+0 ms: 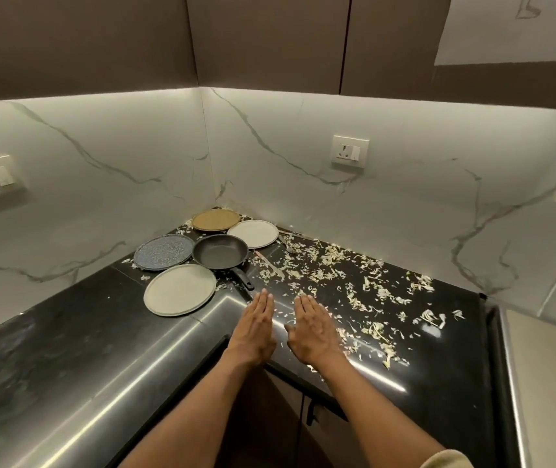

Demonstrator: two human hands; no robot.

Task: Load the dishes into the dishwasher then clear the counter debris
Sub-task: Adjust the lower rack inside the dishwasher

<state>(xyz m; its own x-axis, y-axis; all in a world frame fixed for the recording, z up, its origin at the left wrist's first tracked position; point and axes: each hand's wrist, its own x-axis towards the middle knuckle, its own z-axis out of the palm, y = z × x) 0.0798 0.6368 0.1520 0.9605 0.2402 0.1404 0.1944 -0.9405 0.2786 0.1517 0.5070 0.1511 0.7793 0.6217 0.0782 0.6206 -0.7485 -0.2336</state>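
We observe the left hand [255, 327] and right hand [313, 329] held flat, palms down, side by side over the glossy black stone counter [77, 349]; on each the fingers are straight and close together, gripping nothing. Whether the palms touch the surface we cannot tell. In the corner lie a brown round plate [216, 220], a white round plate [253, 234], a blue speckled round plate [164, 252], a pale grey round plate [180, 289] and a black frying pan [220, 255]. Pale shredded vegetable scraps [330, 275] are strewn across the counter to the right, among them a knife [269, 264] and a fork [286, 243].
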